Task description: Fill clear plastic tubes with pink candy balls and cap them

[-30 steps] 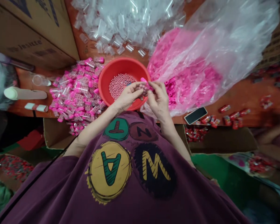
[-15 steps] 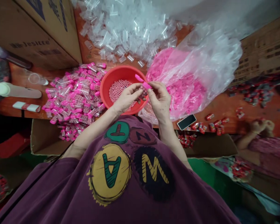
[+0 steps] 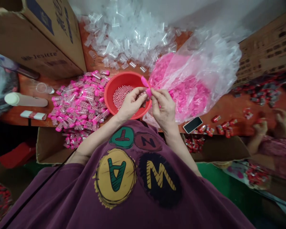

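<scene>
Far left of the red bowl (image 3: 114, 83): one cardboard box (image 3: 50, 41), printed; one white cylinder (image 3: 26, 100) lying on its side; one small white-and-red stick (image 3: 33, 115).

Just left of the bowl, touching its rim: a pile of filled tubes (image 3: 81, 101), clear, pink-capped, beads inside.

The bowl itself: held a shallow layer of small pink beads (image 3: 121, 95), and was well under half full.

Over the bowl's right rim:
- Left hand (image 3: 131, 105), fingers curled, with thumb and fingertips pinching one pink-capped tube (image 3: 146, 91).
- Right hand (image 3: 163, 106), pinching the same tube from the other side.
- Change noted: a moment earlier the beaded body showed between the fingertips. Now the two hands were pressed closer and only pink showed, so the cap was probably being pushed home.

Behind the bowl: a heap of empty clear tubes (image 3: 133, 41), loose on the table (image 3: 228, 105).

Right of the bowl: a clear plastic bag (image 3: 212, 57), open and slumped, holding loose pink caps (image 3: 193, 89). Further right lay a dark phone (image 3: 192, 124) and scattered red wrapped sweets (image 3: 224, 127).

Far right of the bowl: another person's hands (image 3: 271, 122), blurred, newly in view.
</scene>
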